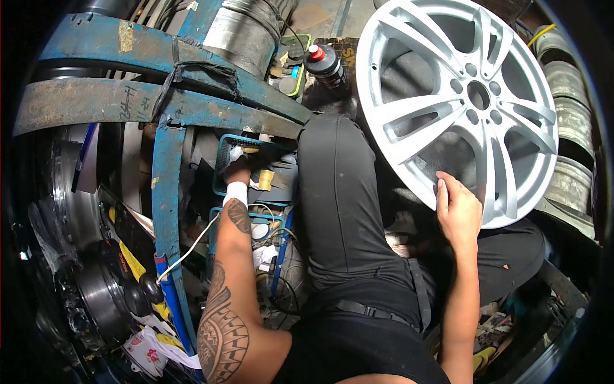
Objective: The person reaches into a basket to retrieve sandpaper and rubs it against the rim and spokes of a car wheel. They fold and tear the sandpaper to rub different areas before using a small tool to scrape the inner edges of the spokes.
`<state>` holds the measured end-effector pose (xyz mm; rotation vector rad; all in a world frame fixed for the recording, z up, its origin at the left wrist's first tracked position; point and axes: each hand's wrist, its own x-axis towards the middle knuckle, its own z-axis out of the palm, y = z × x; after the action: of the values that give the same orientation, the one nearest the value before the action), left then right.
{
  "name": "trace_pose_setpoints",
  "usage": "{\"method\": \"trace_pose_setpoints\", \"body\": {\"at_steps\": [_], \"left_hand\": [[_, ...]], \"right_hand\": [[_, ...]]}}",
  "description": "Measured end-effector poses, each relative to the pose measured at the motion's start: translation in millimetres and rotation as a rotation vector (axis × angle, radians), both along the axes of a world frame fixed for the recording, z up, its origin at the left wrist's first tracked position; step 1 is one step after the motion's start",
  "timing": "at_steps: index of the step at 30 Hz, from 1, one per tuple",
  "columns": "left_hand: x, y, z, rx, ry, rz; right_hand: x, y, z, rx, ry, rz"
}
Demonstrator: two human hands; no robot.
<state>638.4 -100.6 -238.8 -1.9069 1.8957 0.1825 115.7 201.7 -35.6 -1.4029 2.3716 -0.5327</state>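
A silver multi-spoke alloy wheel (483, 137) leans across my lap at the right. My right hand (459, 208) rests over its lower rim, fingers loosely stretched out with the tips near the gap between two spokes; I see nothing held in it. On the other side, my left hand (238, 171) reaches into a blue plastic basket (222, 185) of small items. Shadow hides its fingers, and a white band circles the wrist. Close to that hand in the basket lies a small yellowish roll (266, 180).
A blue metal rack (167, 224) stands left of my arm. A dark bottle with a red cap (325, 64) stands beyond my knee, near a green tray (300, 77). Below the basket is another blue basket (276, 222) with cables. Stacked wheels (566, 128) line the right side.
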Motion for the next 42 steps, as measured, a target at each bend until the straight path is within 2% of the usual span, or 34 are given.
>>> {"method": "trace_pose_setpoints", "body": {"at_steps": [2, 7, 10, 11, 12, 14, 17, 20, 25, 28, 29, 32, 33, 36, 40, 41, 42], "left_hand": [[5, 1, 15, -0.028, 0.013, 0.024], [29, 12, 17, -0.15, 0.178, 0.086], [42, 42, 7, -0.152, 0.15, -0.215], [37, 57, 6, -0.109, 0.073, -0.215], [15, 73, 31, -0.058, -0.016, -0.247], [21, 88, 35, -0.114, -0.053, -0.305], [39, 83, 25, -0.162, -0.184, -0.251], [56, 75, 34, -0.203, -0.21, -0.207], [68, 62, 34, -0.276, -0.255, -0.293], [-3, 81, 68, -0.116, -0.069, -0.319], [-24, 93, 69, -0.047, -0.032, -0.389], [-59, 131, 54, 0.044, 0.052, -0.575], [-51, 139, 35, -0.103, 0.073, -0.645], [-28, 136, 10, -0.104, 0.249, -0.461], [7, 100, 17, -0.614, 0.837, -0.182], [6, 92, 31, -0.608, 1.01, 0.11], [19, 80, 41, -0.56, 0.961, 0.24]], "right_hand": [[0, -1, 1, 0.006, -0.002, 0.002], [0, 0, 0, 0.002, -0.02, 0.006], [0, 0, 1, 0.006, -0.023, 0.004], [0, 0, 1, 0.006, -0.021, 0.001], [-1, 1, 0, 0.002, -0.019, 0.005], [-2, 3, -3, -0.002, -0.015, 0.011], [-2, 3, -3, -0.013, -0.01, 0.018], [-1, 1, 0, -0.001, -0.029, 0.01], [0, 0, 1, 0.001, -0.024, 0.012], [0, 0, 2, 0.004, -0.022, 0.009], [0, -1, 2, 0.004, -0.021, 0.01], [0, 0, 3, 0.027, -0.019, 0.013], [-1, 0, 1, 0.003, -0.021, 0.019], [-3, 4, -2, -0.012, -0.012, 0.038], [-3, 3, -1, -0.009, -0.009, 0.039], [-2, 3, -1, -0.008, -0.015, 0.039], [-1, 3, -1, -0.005, -0.026, 0.032]]}}
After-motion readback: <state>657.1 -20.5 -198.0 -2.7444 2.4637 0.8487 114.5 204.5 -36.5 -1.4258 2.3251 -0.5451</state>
